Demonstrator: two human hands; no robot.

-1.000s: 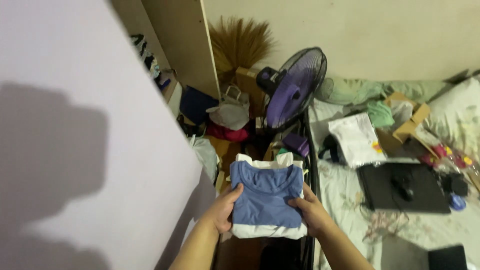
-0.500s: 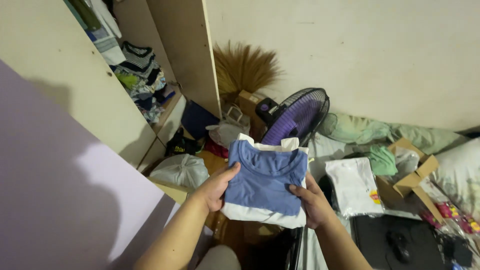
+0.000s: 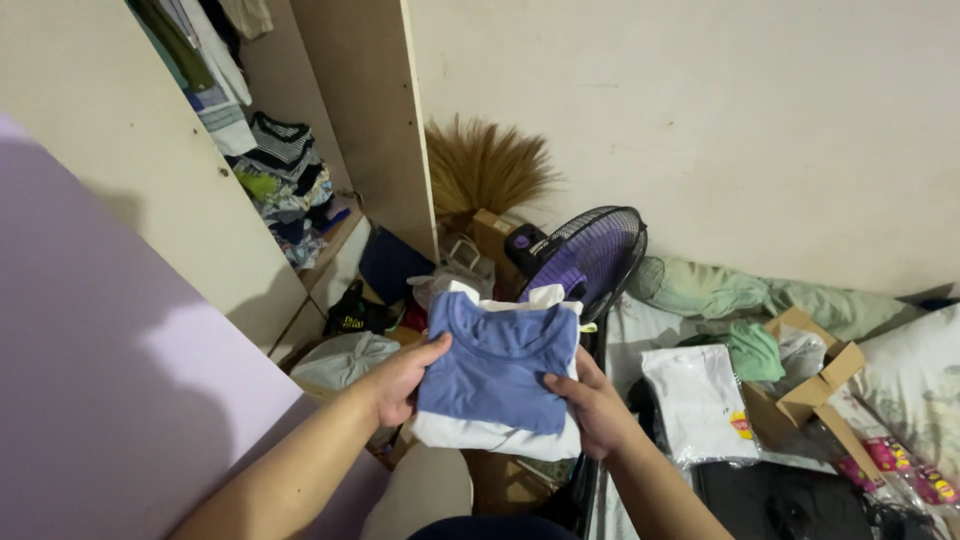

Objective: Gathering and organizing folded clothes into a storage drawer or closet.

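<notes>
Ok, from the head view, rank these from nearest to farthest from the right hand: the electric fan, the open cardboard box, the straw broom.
From the right hand:
1. Electric fan, just above the hand, behind the folded clothes.
2. Open cardboard box, off to the right on the bed.
3. Straw broom, up against the wall, beside the wardrobe panel.

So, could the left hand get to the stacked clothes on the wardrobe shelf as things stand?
Probably not freely: the left hand grips the folded blue shirt, though the wardrobe stands open before the stacked clothes.
</notes>
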